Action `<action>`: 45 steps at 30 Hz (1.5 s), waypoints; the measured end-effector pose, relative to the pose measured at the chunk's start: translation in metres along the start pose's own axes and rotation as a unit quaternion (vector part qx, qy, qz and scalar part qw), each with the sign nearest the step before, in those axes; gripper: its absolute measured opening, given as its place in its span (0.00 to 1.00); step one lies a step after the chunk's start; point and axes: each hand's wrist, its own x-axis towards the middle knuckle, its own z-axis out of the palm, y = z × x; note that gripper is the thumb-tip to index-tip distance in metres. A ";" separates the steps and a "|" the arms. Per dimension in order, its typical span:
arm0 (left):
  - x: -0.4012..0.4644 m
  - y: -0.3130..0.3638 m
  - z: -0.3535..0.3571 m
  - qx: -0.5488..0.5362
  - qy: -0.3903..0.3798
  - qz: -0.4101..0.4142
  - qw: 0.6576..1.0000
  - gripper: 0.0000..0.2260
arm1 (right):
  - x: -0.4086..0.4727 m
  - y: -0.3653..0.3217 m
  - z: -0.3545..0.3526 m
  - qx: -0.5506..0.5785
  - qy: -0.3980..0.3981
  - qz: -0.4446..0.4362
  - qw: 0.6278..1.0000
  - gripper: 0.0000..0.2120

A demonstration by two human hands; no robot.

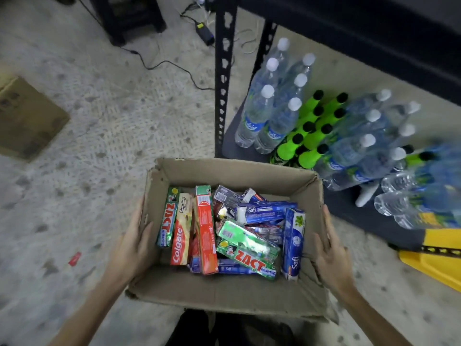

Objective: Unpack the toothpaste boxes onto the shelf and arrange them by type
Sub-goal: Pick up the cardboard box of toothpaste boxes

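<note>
An open cardboard box (239, 174) is held in front of me over the floor. My left hand (136, 239) grips its left wall and my right hand (330, 248) grips its right wall. Inside lie several toothpaste boxes in a jumble: a green Zact box (167, 217) and a red Colgate box (181, 236) at the left, a red box (205, 233) beside them, another green Zact box (245, 255) in the middle, and blue Safi boxes (264, 211) at the right, one of them (294, 244) against the right wall.
A black metal shelf post (223, 78) stands just beyond the box. The low shelf to the right carries clear water bottles (264, 113) and green bottles (313, 131). A second cardboard box (27, 118) sits on the floor at left. Cables (172, 63) cross the floor. A yellow object (436, 260) lies at right.
</note>
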 end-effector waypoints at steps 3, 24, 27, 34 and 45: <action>0.008 0.032 0.026 0.012 -0.037 0.008 0.999 0.30 | -0.019 0.024 -0.030 -0.004 0.030 0.031 0.999 0.40; 0.031 0.106 0.220 0.015 -0.137 -0.053 0.989 0.33 | -0.056 0.211 -0.082 -0.023 0.115 0.210 0.971 0.41; 0.042 0.090 0.236 -0.015 -0.167 -0.009 0.986 0.30 | -0.042 0.229 -0.069 -0.016 0.122 0.180 0.976 0.41; 0.065 0.066 0.266 0.043 -0.157 0.035 0.986 0.28 | -0.029 0.250 -0.037 -0.020 0.128 0.171 0.977 0.47; 0.061 0.058 0.287 0.220 -0.142 0.040 0.964 0.33 | -0.020 0.279 -0.012 0.003 0.142 0.171 0.975 0.39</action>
